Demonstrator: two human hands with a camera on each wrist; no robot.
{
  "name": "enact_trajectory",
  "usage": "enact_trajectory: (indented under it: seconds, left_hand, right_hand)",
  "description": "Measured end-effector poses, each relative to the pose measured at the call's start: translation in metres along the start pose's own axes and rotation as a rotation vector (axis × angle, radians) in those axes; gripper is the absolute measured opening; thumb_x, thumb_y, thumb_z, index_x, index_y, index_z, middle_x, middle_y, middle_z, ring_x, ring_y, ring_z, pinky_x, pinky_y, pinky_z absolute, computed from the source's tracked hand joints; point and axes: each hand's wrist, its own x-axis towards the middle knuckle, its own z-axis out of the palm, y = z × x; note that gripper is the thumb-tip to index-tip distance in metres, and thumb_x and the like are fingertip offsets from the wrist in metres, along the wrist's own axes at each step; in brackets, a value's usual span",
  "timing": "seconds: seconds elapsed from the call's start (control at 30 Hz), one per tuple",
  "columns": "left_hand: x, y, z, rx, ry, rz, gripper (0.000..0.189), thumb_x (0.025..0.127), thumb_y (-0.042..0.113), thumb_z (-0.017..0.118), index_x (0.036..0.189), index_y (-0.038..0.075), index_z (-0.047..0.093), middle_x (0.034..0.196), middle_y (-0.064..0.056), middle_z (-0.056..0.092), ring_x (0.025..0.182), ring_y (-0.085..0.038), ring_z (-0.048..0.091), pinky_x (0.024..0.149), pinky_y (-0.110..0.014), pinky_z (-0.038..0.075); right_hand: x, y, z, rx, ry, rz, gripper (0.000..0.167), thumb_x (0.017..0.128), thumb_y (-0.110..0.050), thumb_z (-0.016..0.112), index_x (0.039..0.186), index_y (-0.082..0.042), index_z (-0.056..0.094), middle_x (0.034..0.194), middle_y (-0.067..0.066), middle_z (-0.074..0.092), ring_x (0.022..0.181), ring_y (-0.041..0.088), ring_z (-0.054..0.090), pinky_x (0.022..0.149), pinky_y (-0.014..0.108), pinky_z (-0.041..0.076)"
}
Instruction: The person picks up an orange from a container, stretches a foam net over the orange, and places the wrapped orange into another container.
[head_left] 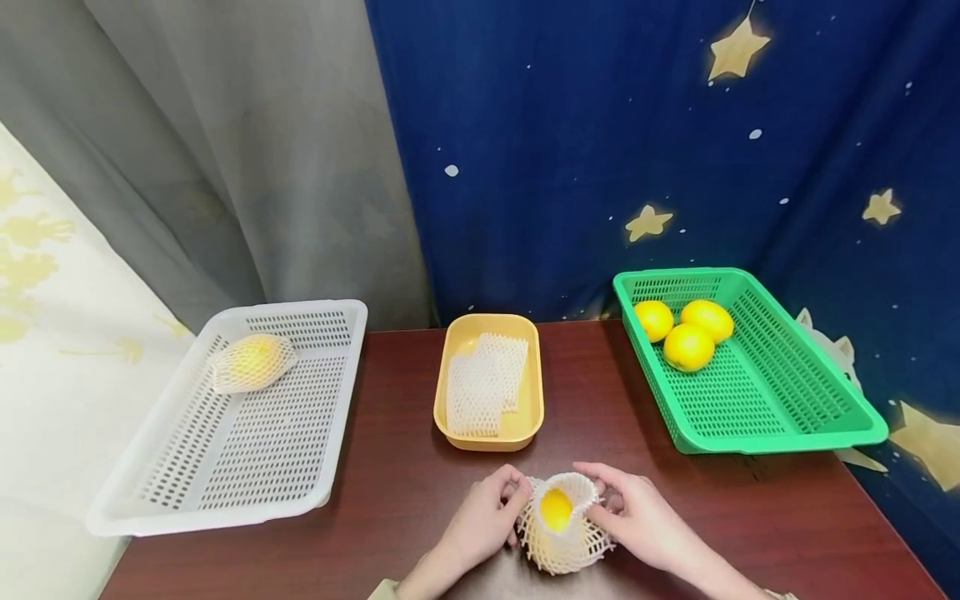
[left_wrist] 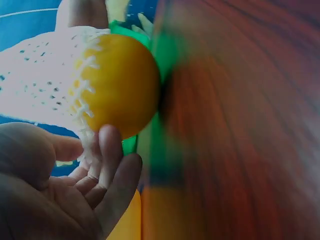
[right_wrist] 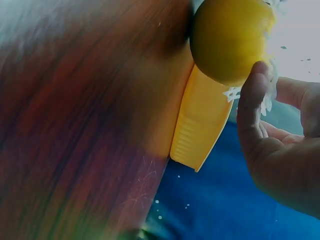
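A yellow lemon-like fruit (head_left: 556, 509) stands on the table with a white foam net sleeve (head_left: 562, 553) around its upper part. In the head view it shows through the sleeve's open top. My left hand (head_left: 483, 517) pinches the net's lower edge between thumb and fingers on the left side. On the opposite side, my right hand (head_left: 636, 512) pinches the net between thumb and fingers. Both wrist views show the lower part of the fruit (left_wrist: 125, 85) bare, with the net's ragged edge partway up it.
Behind the hands is a yellow tray (head_left: 531, 425) with flat foam nets (head_left: 474, 392). A green basket (head_left: 787, 444) at the right holds three yellow fruits (head_left: 688, 347). At the left, a white basket (head_left: 341, 417) contains one netted fruit (head_left: 255, 362). Curtains hang behind the table.
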Motion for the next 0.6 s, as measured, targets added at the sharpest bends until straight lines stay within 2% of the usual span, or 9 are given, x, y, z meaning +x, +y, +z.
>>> enact_trajectory:
  seconds: [0.07, 0.13, 0.17, 0.23, 0.3, 0.37, 0.4, 0.5, 0.6]
  left_hand:
    - [0.0, -0.002, 0.001, 0.147, 0.062, 0.073, 0.016, 0.105, 0.026, 0.061, 0.106, 0.011, 0.066, 0.075, 0.007, 0.068, 0.054, 0.007, 0.052, 0.052, -0.019, 0.044]
    - [0.0, -0.002, 0.002, 0.265, 0.123, 0.141, 0.013, 0.101, 0.02, 0.065, 0.111, 0.012, 0.066, 0.082, 0.007, 0.069, 0.063, 0.007, 0.055, 0.059, -0.019, 0.047]
    - [0.001, -0.002, 0.002, 0.306, 0.146, 0.174, 0.014, 0.099, 0.017, 0.068, 0.113, 0.013, 0.066, 0.086, 0.006, 0.069, 0.068, 0.006, 0.056, 0.063, -0.019, 0.048]
    - [0.001, 0.001, -0.001, 0.293, 0.14, 0.222, 0.02, 0.096, 0.008, 0.071, 0.115, 0.011, 0.068, 0.096, 0.001, 0.072, 0.077, 0.001, 0.063, 0.07, -0.018, 0.053]
    - [0.002, 0.003, -0.005, 0.273, 0.094, 0.287, 0.022, 0.094, 0.0, 0.071, 0.113, 0.01, 0.071, 0.102, -0.002, 0.074, 0.085, -0.004, 0.068, 0.075, -0.018, 0.057]
    - [0.002, 0.005, -0.011, 0.244, 0.0, 0.328, 0.027, 0.092, -0.007, 0.068, 0.113, 0.009, 0.073, 0.108, -0.005, 0.075, 0.093, -0.006, 0.07, 0.079, -0.016, 0.058]
    - [0.001, 0.005, -0.015, 0.235, -0.059, 0.338, 0.03, 0.091, -0.009, 0.067, 0.115, 0.008, 0.073, 0.113, -0.005, 0.076, 0.098, -0.006, 0.07, 0.08, -0.015, 0.058]
    - [-0.002, 0.006, -0.025, 0.304, -0.225, 0.358, 0.048, 0.087, -0.008, 0.068, 0.131, 0.011, 0.067, 0.13, -0.003, 0.07, 0.107, -0.005, 0.065, 0.085, -0.012, 0.055]
    - [-0.005, 0.004, -0.031, 0.366, -0.32, 0.339, 0.059, 0.087, 0.001, 0.076, 0.142, 0.016, 0.059, 0.142, 0.001, 0.063, 0.116, -0.005, 0.061, 0.091, -0.014, 0.054]
  right_hand:
    - [-0.001, 0.0, 0.002, -0.084, 0.051, -0.042, 0.05, 0.09, -0.004, 0.075, 0.137, 0.001, 0.063, 0.097, 0.0, 0.068, 0.068, -0.01, 0.054, 0.053, 0.019, 0.049]
    - [-0.003, 0.001, 0.004, -0.171, 0.115, -0.093, 0.052, 0.087, -0.004, 0.079, 0.137, -0.005, 0.065, 0.105, -0.004, 0.069, 0.077, -0.01, 0.056, 0.06, 0.018, 0.052]
    - [-0.003, 0.0, 0.006, -0.207, 0.139, -0.119, 0.053, 0.085, -0.003, 0.081, 0.136, -0.009, 0.066, 0.109, -0.007, 0.069, 0.082, -0.009, 0.058, 0.063, 0.018, 0.054]
    - [-0.002, 0.0, 0.008, -0.252, 0.171, -0.171, 0.052, 0.083, -0.001, 0.082, 0.131, -0.016, 0.068, 0.115, -0.011, 0.067, 0.087, -0.009, 0.059, 0.067, 0.017, 0.055]
    - [-0.001, 0.001, 0.009, -0.282, 0.181, -0.234, 0.049, 0.081, 0.002, 0.081, 0.122, -0.022, 0.071, 0.113, -0.014, 0.067, 0.089, -0.008, 0.059, 0.069, 0.015, 0.054]
    - [0.001, 0.002, 0.009, -0.294, 0.173, -0.296, 0.042, 0.081, 0.003, 0.08, 0.11, -0.026, 0.07, 0.104, -0.017, 0.066, 0.084, -0.009, 0.057, 0.068, 0.013, 0.051]
    - [0.002, 0.002, 0.009, -0.296, 0.169, -0.32, 0.04, 0.081, 0.003, 0.079, 0.106, -0.028, 0.07, 0.1, -0.017, 0.065, 0.082, -0.009, 0.056, 0.067, 0.011, 0.05]
    - [0.002, 0.003, 0.008, -0.302, 0.154, -0.366, 0.034, 0.084, 0.001, 0.078, 0.098, -0.028, 0.068, 0.094, -0.017, 0.063, 0.082, -0.01, 0.056, 0.069, 0.009, 0.048]
    - [0.001, 0.004, 0.003, -0.277, 0.097, -0.373, 0.033, 0.088, 0.001, 0.076, 0.098, -0.029, 0.067, 0.097, -0.016, 0.063, 0.082, -0.01, 0.057, 0.069, 0.008, 0.049]
